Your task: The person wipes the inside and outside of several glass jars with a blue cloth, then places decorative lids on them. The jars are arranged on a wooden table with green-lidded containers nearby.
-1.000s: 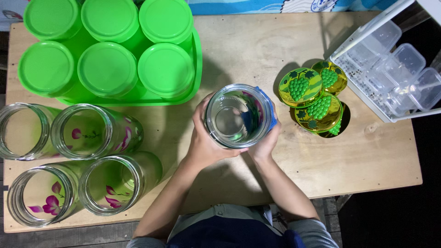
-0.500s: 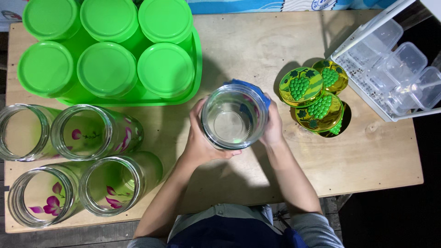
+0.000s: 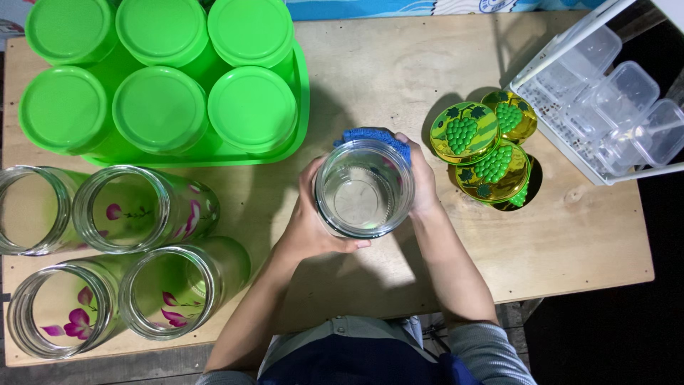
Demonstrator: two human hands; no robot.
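A: Where is the glass jar (image 3: pixel 364 189)?

B: At the centre of the frame, mouth up toward the camera, held over the wooden worktop (image 3: pixel 399 78). The left hand (image 3: pixel 313 221) is wrapped round its left side, fingers curled under the lower rim, closed on the glass. The right hand (image 3: pixel 422 184) is cupped against the right side, pressing a blue cloth (image 3: pixel 376 135) to the jar; the cloth shows along the jar's upper edge.

A: What stands around it?

B: In the upper left of the frame a green tray (image 3: pixel 303 107) carries six jars capped with green lids (image 3: pixel 251 108). Below it, at the lower left, four open glass jars (image 3: pixel 142 210) with pink flower prints stand together, touching or nearly so.

A: And on the right?

B: Just right of the right hand lie gold lids with green grape patterns (image 3: pixel 464 132), overlapping one another; three can be made out. In the upper right corner a white rack (image 3: pixel 541 107) holds clear plastic containers (image 3: pixel 627 89).

A: Is anything inside the held jar?

B: It looks empty; its clear bottom shows through the opening.
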